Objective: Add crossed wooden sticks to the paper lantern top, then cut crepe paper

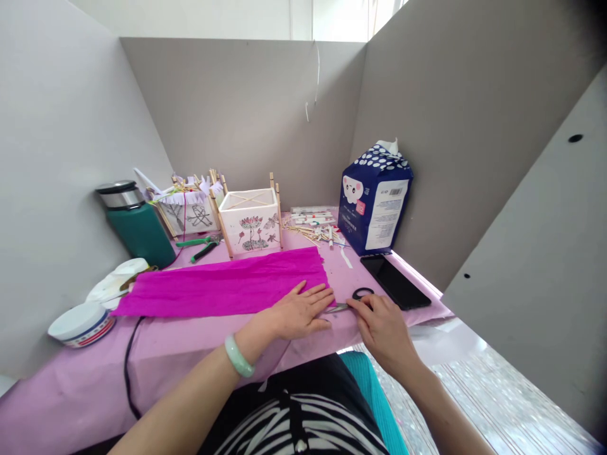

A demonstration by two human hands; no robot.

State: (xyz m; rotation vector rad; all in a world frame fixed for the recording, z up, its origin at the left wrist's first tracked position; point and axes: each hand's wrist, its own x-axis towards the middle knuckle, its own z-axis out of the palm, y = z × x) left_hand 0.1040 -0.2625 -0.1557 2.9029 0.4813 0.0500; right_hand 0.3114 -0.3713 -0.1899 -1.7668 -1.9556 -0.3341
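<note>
A long magenta sheet (218, 284) lies across the pink-covered table (190, 341). Flat on its right end rests my left hand (301, 311), palm down, fingers spread, with a pale green bangle on the wrist. Just to the right, my right hand (382, 322) is closed on black-handled scissors (363, 292). Their blades point left and meet the sheet's lower right corner, beside my left fingertips. How far the blades are apart cannot be made out.
Behind the sheet stand a lantern-like box (250, 224), a second decorated box (192, 215) and green pliers (206, 248). A green bottle (137, 227) and bowl (80, 325) are left; a blue package (374, 199), phone (396, 282), markers (313, 218) and sticks (306, 234) lie right.
</note>
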